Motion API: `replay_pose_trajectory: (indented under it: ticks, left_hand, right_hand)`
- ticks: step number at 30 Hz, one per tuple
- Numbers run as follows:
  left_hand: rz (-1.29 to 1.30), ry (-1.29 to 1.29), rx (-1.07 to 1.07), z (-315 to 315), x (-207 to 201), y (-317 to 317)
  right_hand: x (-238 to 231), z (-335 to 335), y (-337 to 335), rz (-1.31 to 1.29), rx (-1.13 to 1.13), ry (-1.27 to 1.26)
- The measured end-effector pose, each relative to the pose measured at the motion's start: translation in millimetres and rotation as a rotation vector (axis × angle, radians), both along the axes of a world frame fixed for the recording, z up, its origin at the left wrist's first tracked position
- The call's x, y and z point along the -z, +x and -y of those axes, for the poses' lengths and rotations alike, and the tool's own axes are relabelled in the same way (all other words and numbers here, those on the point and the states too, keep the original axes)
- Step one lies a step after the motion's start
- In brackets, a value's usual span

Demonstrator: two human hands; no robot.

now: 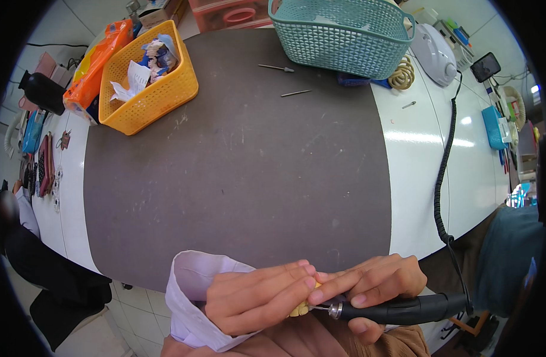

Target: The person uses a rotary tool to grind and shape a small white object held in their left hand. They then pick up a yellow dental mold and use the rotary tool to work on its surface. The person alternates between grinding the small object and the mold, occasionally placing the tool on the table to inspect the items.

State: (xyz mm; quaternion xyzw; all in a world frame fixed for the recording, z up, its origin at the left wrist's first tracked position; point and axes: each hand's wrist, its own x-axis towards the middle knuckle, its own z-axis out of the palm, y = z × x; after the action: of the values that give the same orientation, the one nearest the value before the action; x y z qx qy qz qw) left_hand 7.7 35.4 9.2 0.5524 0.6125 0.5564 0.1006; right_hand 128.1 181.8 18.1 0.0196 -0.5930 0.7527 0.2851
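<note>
My left hand (255, 297) is closed round a small yellow dental cast (299, 310), and its fingers hide most of it. A black rotary handpiece (404, 310) lies in my right hand (383, 279), gripped near its metal nose. The thin bur (318, 307) in the handpiece points left and its tip meets or nearly meets the cast; contact is hard to tell. Both hands come together at the near edge of a grey mat (237, 160), fingertips touching. Two loose burs, one with a grey head (278, 68) and one slim (296, 93), lie at the mat's far side.
An orange basket (148, 113) with papers and dental models stands far left, a teal basket (344, 47) far right. A black coiled cord (444, 178) runs from a white control unit (433, 53) down the right side. Someone in black (47, 250) sits at the left.
</note>
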Motion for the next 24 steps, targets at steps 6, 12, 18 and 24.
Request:
replay_pose_trajectory:
  ticks: [6, 12, 18, 24]
  left_hand:
    - [0.006, -0.030, 0.020, 3, -3, -2]
    - [0.028, -0.032, 0.030, 2, -3, -2]
    - [0.032, -0.025, 0.036, 3, -2, -2]
    - [0.065, -0.036, 0.050, 4, -3, -2]
  right_hand:
    - [-3, -14, 0, 0.018, -0.142, 0.062]
    - [-3, -14, -1, -0.001, -0.146, 0.080]
    - [0, -13, -2, -0.022, -0.141, 0.066]
    - [0, -14, -2, -0.025, -0.151, 0.060]
